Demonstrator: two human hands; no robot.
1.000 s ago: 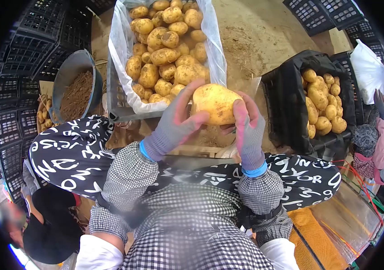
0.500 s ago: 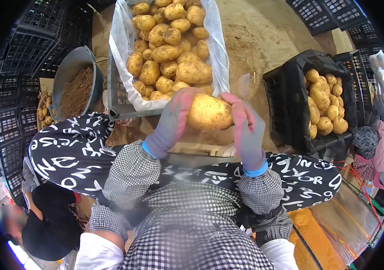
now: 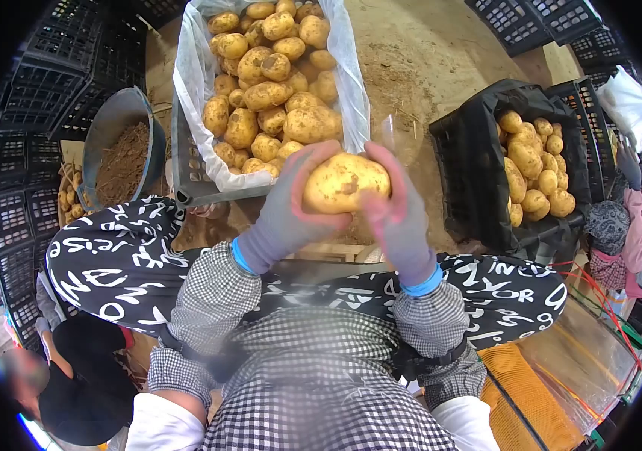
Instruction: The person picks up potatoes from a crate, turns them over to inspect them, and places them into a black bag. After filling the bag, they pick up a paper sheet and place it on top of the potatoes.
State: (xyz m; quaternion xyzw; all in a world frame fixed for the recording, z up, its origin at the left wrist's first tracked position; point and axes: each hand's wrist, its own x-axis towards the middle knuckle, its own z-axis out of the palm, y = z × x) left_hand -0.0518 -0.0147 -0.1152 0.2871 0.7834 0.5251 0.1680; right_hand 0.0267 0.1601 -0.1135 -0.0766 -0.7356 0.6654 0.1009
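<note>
A large yellow potato (image 3: 342,182) with brown soil patches is held up in front of my lap. My left hand (image 3: 289,209), in a grey and pink glove, grips its left side, thumb below and fingers over the top. On the other side, my gloved right hand (image 3: 402,214) is closed around the right end, its thumb blurred against the front skin. Just beyond my hands stands a crate lined with white sheet (image 3: 356,83), full of soil-marked potatoes (image 3: 267,96).
At right is a black-lined crate (image 3: 473,161) holding potatoes (image 3: 533,165). A tub (image 3: 157,143) of soil (image 3: 122,159) stands left, near stacked black crates (image 3: 16,180). One person (image 3: 84,376) is at lower left, another (image 3: 622,240) at far right. Orange mesh (image 3: 528,398) lies lower right.
The potato has been turned in my hands and shows a different, brown-patched face. My left thumb is now under it, and my right thumb has come onto its front. The view has shifted slightly.
</note>
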